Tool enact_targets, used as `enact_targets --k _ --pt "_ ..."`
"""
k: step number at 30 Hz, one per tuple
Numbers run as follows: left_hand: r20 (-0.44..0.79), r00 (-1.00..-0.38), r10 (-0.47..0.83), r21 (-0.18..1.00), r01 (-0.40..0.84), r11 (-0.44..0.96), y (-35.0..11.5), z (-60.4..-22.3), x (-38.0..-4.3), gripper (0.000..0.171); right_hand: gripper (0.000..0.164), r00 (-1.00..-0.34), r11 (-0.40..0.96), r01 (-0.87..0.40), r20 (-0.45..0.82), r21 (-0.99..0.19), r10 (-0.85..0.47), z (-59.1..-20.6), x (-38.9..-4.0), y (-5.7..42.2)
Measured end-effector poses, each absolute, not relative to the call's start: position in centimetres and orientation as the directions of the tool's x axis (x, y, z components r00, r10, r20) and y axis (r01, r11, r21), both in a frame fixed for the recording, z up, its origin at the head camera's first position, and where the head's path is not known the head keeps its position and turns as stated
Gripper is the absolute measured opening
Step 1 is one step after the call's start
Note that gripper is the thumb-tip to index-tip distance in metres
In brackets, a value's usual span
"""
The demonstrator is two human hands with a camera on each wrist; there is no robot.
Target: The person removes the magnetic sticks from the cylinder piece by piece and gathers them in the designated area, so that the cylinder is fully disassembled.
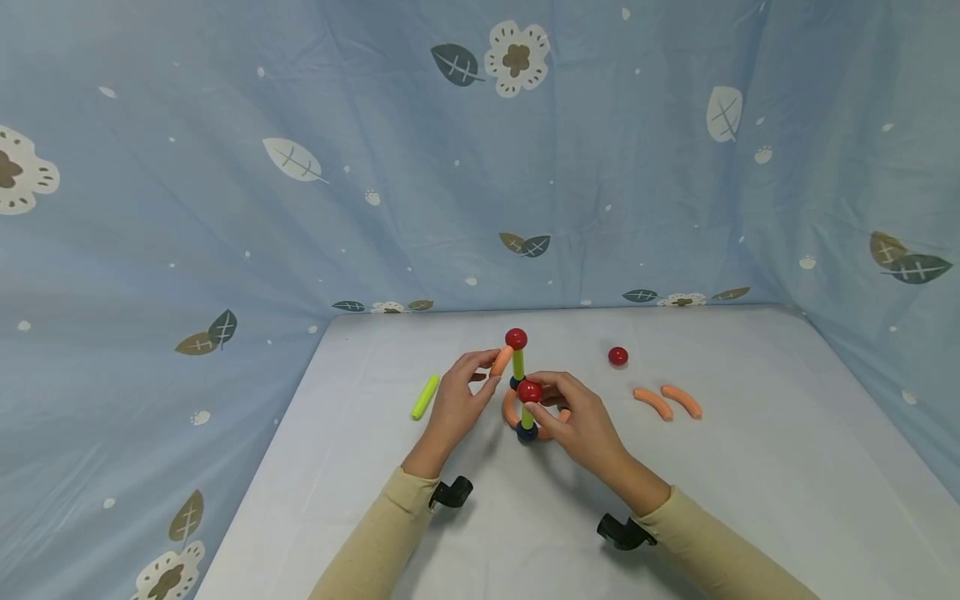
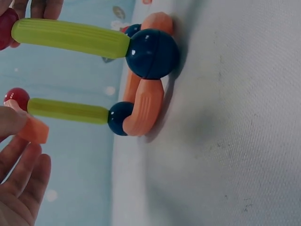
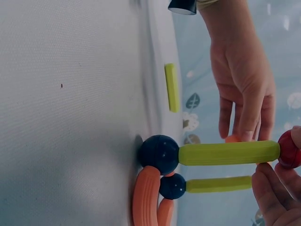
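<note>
A structure of magnetic-style sticks and balls stands on the white table. Orange curved sticks (image 2: 146,106) join dark blue balls (image 2: 153,53) at its base. Two yellow-green sticks (image 3: 228,153) rise from it, topped by a far red ball (image 1: 516,338) and a near red ball (image 1: 529,392). Between thumb and fingers my left hand (image 1: 456,406) pinches a loose orange curved stick (image 1: 502,361), its upper end right at the far red ball. My right hand (image 1: 583,423) grips the near red ball at the top of its upright stick and covers part of the base in the head view.
One yellow-green stick (image 1: 425,397) lies left of the structure. To the right are a loose red ball (image 1: 618,357) and two orange curved sticks (image 1: 652,404). Blue patterned cloth (image 1: 420,225) hangs behind the table (image 1: 750,500).
</note>
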State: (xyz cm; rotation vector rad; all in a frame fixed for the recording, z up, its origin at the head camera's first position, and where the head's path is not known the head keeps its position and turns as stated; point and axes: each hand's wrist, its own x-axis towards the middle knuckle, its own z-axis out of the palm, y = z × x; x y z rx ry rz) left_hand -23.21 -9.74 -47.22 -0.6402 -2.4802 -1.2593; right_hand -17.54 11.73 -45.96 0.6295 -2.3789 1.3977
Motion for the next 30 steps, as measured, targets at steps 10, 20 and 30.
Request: enact_targets --k 10,20,30 --pt "0.426 -0.878 0.220 0.698 0.473 0.538 -9.7 -47.3 -23.5 0.041 0.045 -0.859 0.425 -0.510 0.466 -0.748 -0.211 -46.1 -17.6 11.7" --pt "0.441 -0.872 0.212 0.702 0.482 0.524 -9.7 -47.4 -23.7 0.046 0.044 -0.863 0.440 -0.503 0.461 -0.744 -0.207 -46.1 -17.6 11.7" --pt "0.469 -0.853 0.229 0.687 0.516 0.512 -8.9 -46.4 -24.8 0.050 0.044 -0.856 0.435 -0.515 0.471 -0.739 -0.214 -46.1 -17.6 11.7"
